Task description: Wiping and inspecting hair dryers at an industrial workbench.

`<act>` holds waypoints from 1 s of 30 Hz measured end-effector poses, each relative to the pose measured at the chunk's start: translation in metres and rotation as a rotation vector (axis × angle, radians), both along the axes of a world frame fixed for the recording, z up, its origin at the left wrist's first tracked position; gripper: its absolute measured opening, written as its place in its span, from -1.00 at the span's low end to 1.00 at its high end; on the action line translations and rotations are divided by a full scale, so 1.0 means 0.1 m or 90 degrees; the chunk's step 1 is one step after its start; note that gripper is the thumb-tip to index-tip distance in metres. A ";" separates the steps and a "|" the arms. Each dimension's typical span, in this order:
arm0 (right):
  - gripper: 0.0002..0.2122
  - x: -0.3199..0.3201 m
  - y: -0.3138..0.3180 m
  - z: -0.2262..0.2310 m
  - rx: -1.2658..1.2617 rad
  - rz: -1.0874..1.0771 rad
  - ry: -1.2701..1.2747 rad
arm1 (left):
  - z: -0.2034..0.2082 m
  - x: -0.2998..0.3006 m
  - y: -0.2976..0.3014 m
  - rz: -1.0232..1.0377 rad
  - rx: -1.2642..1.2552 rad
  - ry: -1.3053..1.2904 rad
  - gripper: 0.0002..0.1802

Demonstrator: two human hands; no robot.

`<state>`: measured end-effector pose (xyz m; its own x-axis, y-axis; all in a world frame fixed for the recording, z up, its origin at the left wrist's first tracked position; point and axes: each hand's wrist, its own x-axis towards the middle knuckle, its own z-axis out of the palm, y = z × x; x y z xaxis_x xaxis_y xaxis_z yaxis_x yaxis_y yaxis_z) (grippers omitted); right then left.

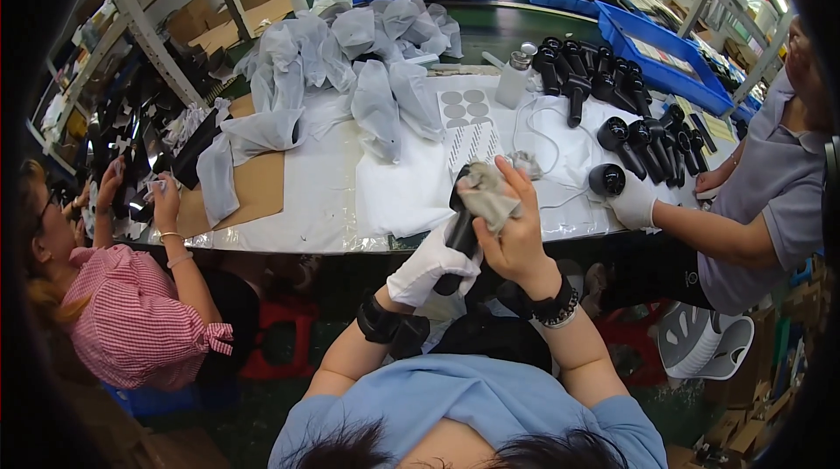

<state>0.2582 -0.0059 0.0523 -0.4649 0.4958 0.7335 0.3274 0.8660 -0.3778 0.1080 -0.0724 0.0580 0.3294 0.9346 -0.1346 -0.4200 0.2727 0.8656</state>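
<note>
My left hand (435, 266), in a white glove, is wrapped round the handle of a black hair dryer (463, 233), held at a tilt in front of the table's near edge. My bare right hand (514, 237) presses a crumpled grey-beige cloth (488, 198) against the dryer's upper end, so most of that end is hidden. Just beyond my hands lies a white sheet with grey round stickers (465, 108) and striped labels. Several more black hair dryers (573, 93) are laid out at the right of the table.
Translucent white bags (332, 49) are heaped at the left back, some over brown cardboard (254, 193). A clear bottle (514, 80) and a thin white cable (553, 154) lie beyond my hands. Blue trays (661, 58) line the back. Co-workers sit left and stand right; the right one's gloved hand (632, 202) touches a dryer.
</note>
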 end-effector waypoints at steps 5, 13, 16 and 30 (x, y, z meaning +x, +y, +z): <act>-0.69 -0.01 -0.14 -0.17 0.056 -0.004 -0.034 | -0.04 0.01 -0.04 0.058 0.024 -0.021 -0.55; -0.68 0.05 -0.41 -0.30 -0.044 0.111 -0.033 | -0.07 0.16 0.06 0.228 -0.215 -0.186 -0.33; -0.69 0.04 -0.53 -0.32 -0.049 0.171 -0.016 | -0.15 0.12 0.09 0.216 -0.187 -0.202 -0.26; -0.56 0.40 -0.57 -0.33 -0.688 0.442 0.258 | -0.06 -0.12 0.19 0.169 -0.070 -0.179 -0.29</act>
